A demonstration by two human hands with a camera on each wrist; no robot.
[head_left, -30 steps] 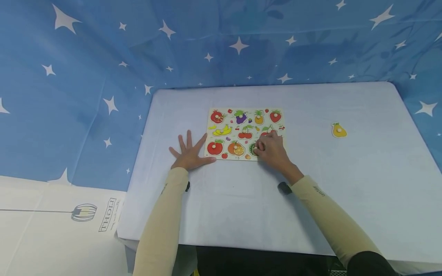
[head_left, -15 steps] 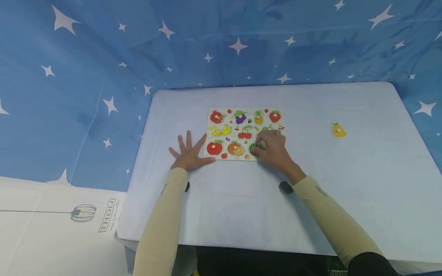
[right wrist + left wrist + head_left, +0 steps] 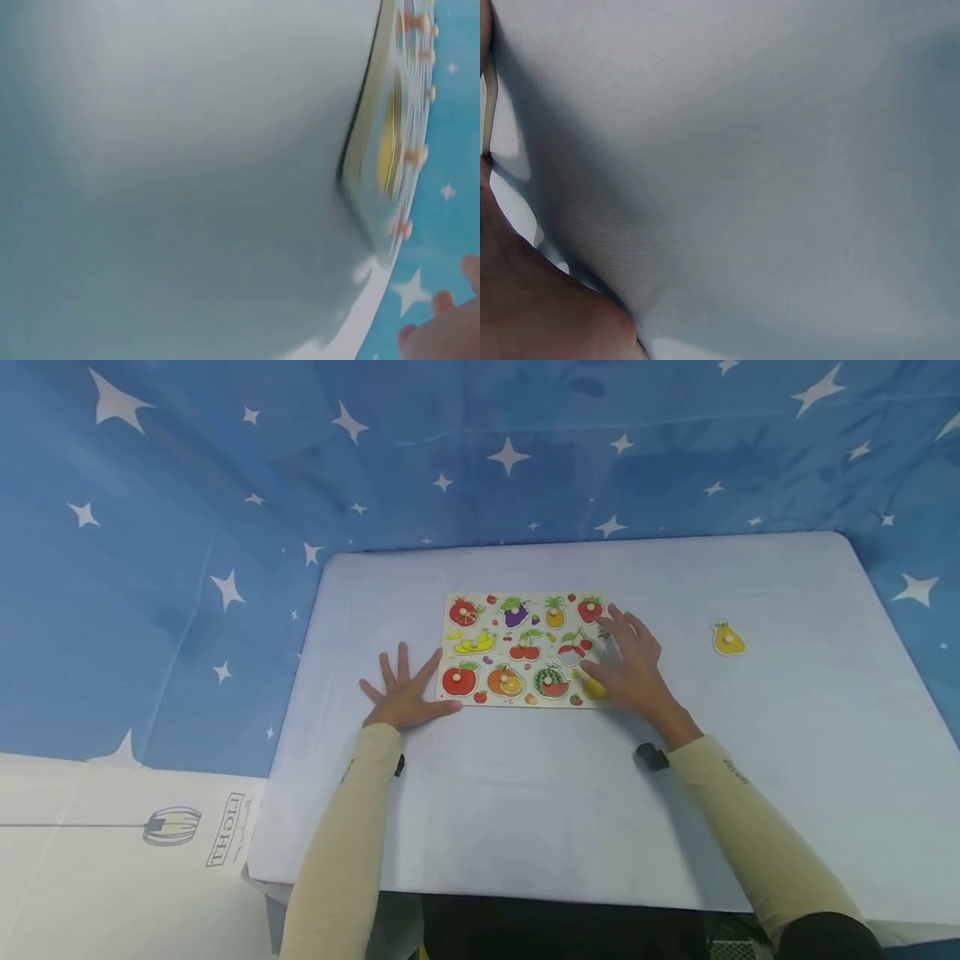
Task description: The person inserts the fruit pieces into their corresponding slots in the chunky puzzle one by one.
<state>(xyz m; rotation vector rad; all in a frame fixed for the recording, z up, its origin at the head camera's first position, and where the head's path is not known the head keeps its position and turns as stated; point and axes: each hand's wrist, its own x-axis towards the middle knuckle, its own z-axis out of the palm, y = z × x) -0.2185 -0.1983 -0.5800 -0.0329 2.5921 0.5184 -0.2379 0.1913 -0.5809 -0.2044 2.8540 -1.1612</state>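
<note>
A fruit peg puzzle board (image 3: 489, 692) lies on the white table, with knobbed fruit pieces in it. My left hand (image 3: 402, 700) rests spread flat at the board's left edge, thumb and forefinger touching it. Over the right edge is my right hand (image 3: 636, 668), fingers apart and nothing held. The watermelon piece (image 3: 552, 681) sits in the bottom row, left of the right thumb. A yellow shape (image 3: 592, 687) in the board is partly covered by that thumb. Off to the right, a yellow pear piece (image 3: 728, 639) with a knob lies loose on the table.
The white-covered table (image 3: 510, 827) extends around the board. A blue star-patterned cloth (image 3: 420, 460) hangs behind it and at the left. Each wrist wears a small black camera. In the right wrist view the board's edge (image 3: 367, 127) shows side-on.
My right hand has let go of the watermelon piece and moved right, its fingers spreading apart. The left hand has stayed at the board's edge. The head view has shifted slightly.
</note>
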